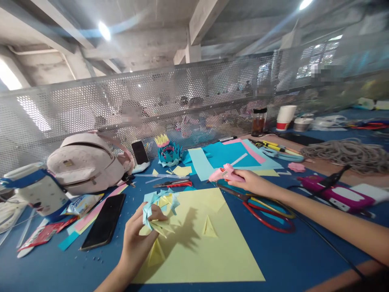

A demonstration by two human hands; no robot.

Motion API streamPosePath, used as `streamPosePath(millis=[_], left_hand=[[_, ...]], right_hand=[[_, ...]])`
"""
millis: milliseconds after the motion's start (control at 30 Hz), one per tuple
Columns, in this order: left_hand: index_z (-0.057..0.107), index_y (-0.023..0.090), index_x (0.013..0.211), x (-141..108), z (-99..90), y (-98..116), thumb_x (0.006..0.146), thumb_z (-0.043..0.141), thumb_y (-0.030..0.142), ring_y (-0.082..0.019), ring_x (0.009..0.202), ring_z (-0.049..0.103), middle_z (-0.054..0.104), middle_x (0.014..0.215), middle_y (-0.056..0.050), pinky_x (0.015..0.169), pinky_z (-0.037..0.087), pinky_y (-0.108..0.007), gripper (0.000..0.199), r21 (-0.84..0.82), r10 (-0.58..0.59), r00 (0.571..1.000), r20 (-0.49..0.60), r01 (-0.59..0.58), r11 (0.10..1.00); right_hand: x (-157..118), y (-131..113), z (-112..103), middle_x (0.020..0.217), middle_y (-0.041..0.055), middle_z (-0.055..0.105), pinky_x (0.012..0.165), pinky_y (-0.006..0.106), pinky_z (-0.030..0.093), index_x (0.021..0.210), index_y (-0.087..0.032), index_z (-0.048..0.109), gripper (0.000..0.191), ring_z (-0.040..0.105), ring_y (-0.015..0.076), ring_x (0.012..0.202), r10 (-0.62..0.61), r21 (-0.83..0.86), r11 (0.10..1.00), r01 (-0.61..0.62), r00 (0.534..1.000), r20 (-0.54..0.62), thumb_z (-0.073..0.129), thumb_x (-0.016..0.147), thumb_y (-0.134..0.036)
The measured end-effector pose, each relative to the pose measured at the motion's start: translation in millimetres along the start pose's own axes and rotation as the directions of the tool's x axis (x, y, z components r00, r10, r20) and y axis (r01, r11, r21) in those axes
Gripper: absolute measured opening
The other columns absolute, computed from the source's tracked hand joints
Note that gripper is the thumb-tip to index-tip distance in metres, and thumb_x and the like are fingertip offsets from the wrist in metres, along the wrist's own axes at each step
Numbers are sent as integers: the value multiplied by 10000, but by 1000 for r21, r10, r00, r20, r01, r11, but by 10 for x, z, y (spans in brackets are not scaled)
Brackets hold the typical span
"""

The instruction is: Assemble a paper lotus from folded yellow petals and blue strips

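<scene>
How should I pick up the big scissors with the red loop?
Probably by the red loop, coming from the wearer's side: that wide, rounded end of the scissors lies nearer, while the dark blades point away and left.

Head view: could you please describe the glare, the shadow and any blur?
Head view: ceiling lamps glare with pale streaks; head view: the paper ring in the left hand casts a spiky shadow on the yellow sheet; head view: the background behind the perforated panel looks hazy, pixelated in patches.
</scene>
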State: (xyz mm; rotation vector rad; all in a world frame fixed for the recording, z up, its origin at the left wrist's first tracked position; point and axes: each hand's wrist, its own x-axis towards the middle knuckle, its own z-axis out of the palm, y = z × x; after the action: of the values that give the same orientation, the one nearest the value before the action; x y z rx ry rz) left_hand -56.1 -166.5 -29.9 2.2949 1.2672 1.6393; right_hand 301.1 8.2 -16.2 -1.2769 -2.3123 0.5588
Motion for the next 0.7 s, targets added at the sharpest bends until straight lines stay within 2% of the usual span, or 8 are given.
streamPosePath(millis=[200,300,400,433,467,567,600,700], left_hand=[[693,220,865,27,0,48,784,579,19,-181,802,644,682,847,-19,743,500,-295,245,14,8,1000,0,-8,1000],[690,226,870,27,3,56,769,579,5,-170,784,638,678,847,-9,733,495,-280,268,2,7,1000,-1,-7,1000],[687,225,849,15,9,57,760,570,-11,-163,768,632,670,844,-3,737,489,-275,278,0,-3,1000,10,3,1000],[684,223,842,10,12,57,760,571,-12,-165,774,632,668,841,-3,741,489,-276,274,-1,-11,1000,16,11,1000],[681,221,839,5,15,57,762,575,-10,-169,783,632,666,840,-4,743,489,-278,266,-3,-19,1000,23,19,1000],[674,220,850,-5,20,61,777,596,11,-175,794,631,661,832,-6,742,490,-280,234,-4,-24,999,34,24,1000],[674,221,850,-5,19,64,781,603,17,-174,791,630,660,829,-6,740,489,-279,226,1,-19,999,33,19,1000],[679,221,845,4,13,74,786,616,32,-170,780,632,659,823,-6,733,493,-277,208,13,11,1000,26,-12,1000]], right_hand=[[-157,-182,-202,973,93,717,678,318,457,1002,-179,680,438,651,279,835,-23,-110,993,32,996,88,454,904,-541],[-348,-305,-340,961,114,705,631,330,427,900,-210,689,429,633,323,885,-19,-310,951,6,999,-41,486,878,-587],[-591,-570,-372,757,134,661,614,349,397,700,-198,633,337,616,360,836,-64,-489,872,-26,984,-166,611,810,-517],[-659,-698,-352,749,114,657,622,346,394,721,-203,634,277,620,338,808,-93,-492,870,24,989,-115,631,814,-464],[-707,-837,-317,791,83,672,625,335,391,783,-220,648,196,631,304,793,-132,-451,884,123,991,13,636,829,-411],[-689,-1205,-157,937,12,685,689,298,400,908,-262,658,88,648,222,881,-297,-212,900,381,891,344,572,908,-282],[-627,-1280,-95,950,10,681,699,287,397,924,-253,656,94,644,214,919,-324,-166,898,408,868,377,562,914,-254],[-354,-1344,81,997,28,665,675,263,375,977,-221,646,126,623,217,961,-330,-116,908,402,858,393,610,889,-303]])
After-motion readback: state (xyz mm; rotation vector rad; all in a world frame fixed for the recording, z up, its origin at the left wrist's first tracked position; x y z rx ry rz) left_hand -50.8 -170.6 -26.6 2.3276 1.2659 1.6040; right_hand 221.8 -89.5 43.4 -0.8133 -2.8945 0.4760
